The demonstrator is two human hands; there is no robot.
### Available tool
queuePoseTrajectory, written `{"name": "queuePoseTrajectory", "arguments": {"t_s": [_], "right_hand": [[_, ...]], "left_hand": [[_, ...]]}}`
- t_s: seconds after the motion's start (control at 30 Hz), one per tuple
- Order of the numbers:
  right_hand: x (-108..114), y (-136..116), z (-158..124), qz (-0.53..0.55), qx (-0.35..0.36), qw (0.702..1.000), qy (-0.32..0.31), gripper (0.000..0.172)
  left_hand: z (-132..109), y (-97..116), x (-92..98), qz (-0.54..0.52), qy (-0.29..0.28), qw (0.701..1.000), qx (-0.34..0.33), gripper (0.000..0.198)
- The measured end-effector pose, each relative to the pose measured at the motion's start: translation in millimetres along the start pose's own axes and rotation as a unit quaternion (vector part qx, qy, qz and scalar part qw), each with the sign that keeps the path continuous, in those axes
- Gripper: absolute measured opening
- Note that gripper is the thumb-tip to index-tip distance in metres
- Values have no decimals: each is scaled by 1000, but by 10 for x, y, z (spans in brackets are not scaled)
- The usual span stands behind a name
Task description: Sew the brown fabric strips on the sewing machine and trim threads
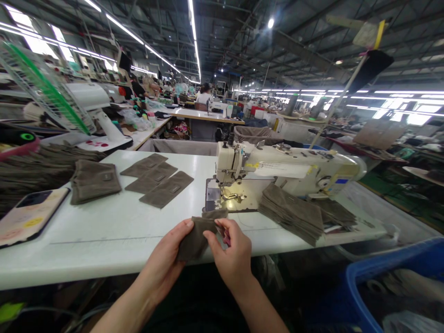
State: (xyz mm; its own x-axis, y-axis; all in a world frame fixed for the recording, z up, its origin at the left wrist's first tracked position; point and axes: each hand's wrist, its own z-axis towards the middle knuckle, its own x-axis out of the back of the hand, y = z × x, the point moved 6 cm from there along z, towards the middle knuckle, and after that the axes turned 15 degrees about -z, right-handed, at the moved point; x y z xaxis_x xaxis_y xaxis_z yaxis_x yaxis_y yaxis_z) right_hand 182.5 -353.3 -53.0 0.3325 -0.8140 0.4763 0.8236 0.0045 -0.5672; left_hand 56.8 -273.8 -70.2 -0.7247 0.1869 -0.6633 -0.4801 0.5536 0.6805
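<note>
My left hand (165, 259) and my right hand (231, 252) both pinch a small brown fabric piece (196, 237) at the near edge of the white table (114, 231). The left thumb lies on the cloth's top edge. My right fingers grip its right side, with something pinkish showing between them. A cream sewing machine (277, 169) stands just beyond, its needle plate (231, 196) straight ahead of the cloth.
A stack of brown pieces (293, 212) lies right of the needle plate. Flat brown pieces (156, 180) and a folded pile (94, 181) lie at left, a phone (29, 215) near the left edge. A blue bin (391, 286) stands at lower right.
</note>
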Motion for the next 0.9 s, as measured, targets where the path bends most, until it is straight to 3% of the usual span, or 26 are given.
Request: {"name": "queuePoseTrajectory", "arguments": {"t_s": [0.1, 0.17, 0.37, 0.43, 0.57, 0.67, 0.77, 0.9], "right_hand": [[-15, -115, 19, -43, 85, 995, -10, 13], [-31, -120, 38, -37, 83, 996, -20, 13], [-22, 77, 46, 96, -103, 989, -34, 18], [-6, 53, 28, 94, -83, 991, -37, 17], [-10, -81, -21, 36, 21, 999, -34, 12], [-55, -124, -46, -17, 41, 998, -34, 12], [-95, -72, -43, -24, -10, 999, -40, 11], [-101, 112, -27, 73, -133, 988, -42, 12]], "left_hand": [[-31, -5, -31, 7, -11, 1000, 0, 26], [-57, -2, -42, 20, -6, 1000, -2, 26], [-72, 71, -44, 36, 17, 999, -29, 31], [-57, 88, -38, 35, 23, 998, -36, 33], [-54, 64, -57, 29, 30, 998, -36, 40], [-83, 35, -89, 28, 38, 998, -49, 40], [-108, 23, -100, 34, 47, 997, -54, 40], [-81, 81, -24, 29, 67, 996, -57, 36]]}}
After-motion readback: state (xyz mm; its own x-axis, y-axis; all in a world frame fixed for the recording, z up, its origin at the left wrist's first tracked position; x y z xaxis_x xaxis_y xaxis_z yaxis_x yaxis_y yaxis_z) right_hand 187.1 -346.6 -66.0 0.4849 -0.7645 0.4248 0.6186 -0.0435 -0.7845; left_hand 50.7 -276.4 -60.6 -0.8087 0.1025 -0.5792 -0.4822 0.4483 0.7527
